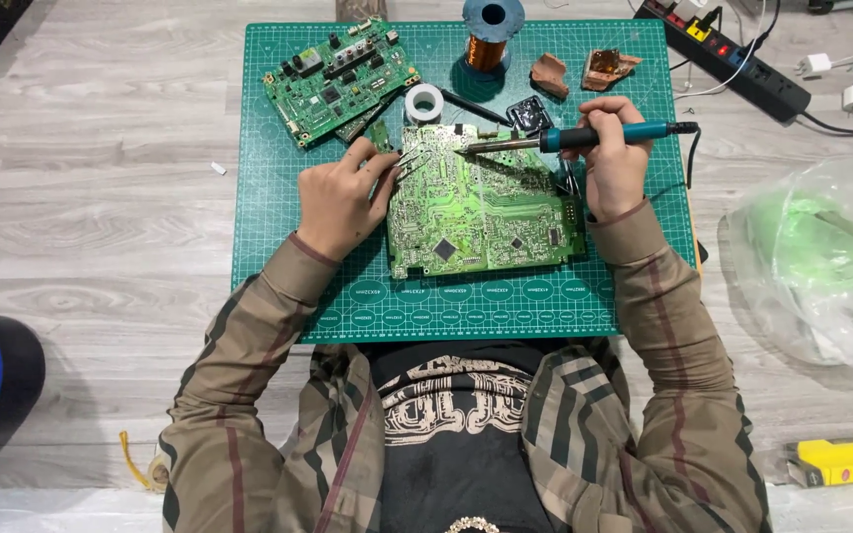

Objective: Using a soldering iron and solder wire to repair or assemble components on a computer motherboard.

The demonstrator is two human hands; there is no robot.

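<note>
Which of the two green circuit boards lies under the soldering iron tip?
The larger board between both hands, solder side up; the smaller one lies untouched at the mat's far-left corner.

Right hand (pixel 612 163) holds soldering iron (pixel 584 136) over circuit board (pixel 481 207); left hand (pixel 343 197) seemingly pinches tweezers (pixel 409 158).

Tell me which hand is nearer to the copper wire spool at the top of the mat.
Right. The right hand, holding the soldering iron, sits just below and right of the copper wire spool; the left hand is farther, down to its left.
</note>
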